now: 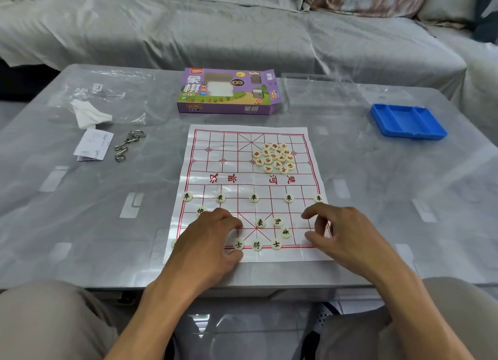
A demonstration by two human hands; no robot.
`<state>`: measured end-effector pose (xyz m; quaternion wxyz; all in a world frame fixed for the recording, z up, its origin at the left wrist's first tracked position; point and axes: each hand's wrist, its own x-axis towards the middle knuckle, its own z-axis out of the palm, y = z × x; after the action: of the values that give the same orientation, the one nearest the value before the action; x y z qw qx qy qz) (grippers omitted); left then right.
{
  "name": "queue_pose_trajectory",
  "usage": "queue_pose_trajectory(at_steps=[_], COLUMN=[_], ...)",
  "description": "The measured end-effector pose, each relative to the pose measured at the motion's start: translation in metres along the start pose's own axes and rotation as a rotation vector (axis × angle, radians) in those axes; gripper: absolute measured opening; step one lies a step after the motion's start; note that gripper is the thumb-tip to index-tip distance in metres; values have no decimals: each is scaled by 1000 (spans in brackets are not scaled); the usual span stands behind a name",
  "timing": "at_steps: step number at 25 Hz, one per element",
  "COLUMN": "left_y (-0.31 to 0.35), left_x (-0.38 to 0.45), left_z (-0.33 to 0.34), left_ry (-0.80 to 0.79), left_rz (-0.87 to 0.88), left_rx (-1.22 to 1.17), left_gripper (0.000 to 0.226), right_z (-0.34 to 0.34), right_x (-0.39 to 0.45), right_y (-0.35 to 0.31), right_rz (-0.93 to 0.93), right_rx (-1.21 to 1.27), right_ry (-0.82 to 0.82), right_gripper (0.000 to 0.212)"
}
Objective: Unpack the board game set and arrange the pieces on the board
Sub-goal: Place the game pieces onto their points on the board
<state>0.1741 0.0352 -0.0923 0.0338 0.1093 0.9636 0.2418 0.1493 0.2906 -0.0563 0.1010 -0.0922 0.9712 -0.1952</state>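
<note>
**Desk:** Near the board's (250, 154) lower edge, what are the hands doing?

**Operator:** I see the left hand (213, 238) curled over the back row beside the advisers; what it grips, I cannot tell. The right hand (339, 233) hovers fingers spread, empty, by the right corner.

**Desk:** And the rest?

**Operator:** Five soldiers line the board's near half; the red pieces (275, 157) sit heaped on its far half, likely awaiting sorting. Beyond the board lies the purple box (226, 91), its flap open.

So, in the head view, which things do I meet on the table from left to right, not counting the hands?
Folded paper → metal puzzle rings → game box → pile of red pieces → blue tray.
</note>
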Motion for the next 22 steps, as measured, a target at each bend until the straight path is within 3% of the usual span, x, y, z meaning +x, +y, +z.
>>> queue_pose_trajectory(at_steps=[22], left_y=[2], left_x=[1], left_z=[-1], left_ry=[-8], left_rz=[0], left_rx=[20], left_gripper=[33], right_z=[32], right_x=[9], right_y=[-14], right_rz=[-2], right_rx=[2], right_ry=[63], right_gripper=[16])
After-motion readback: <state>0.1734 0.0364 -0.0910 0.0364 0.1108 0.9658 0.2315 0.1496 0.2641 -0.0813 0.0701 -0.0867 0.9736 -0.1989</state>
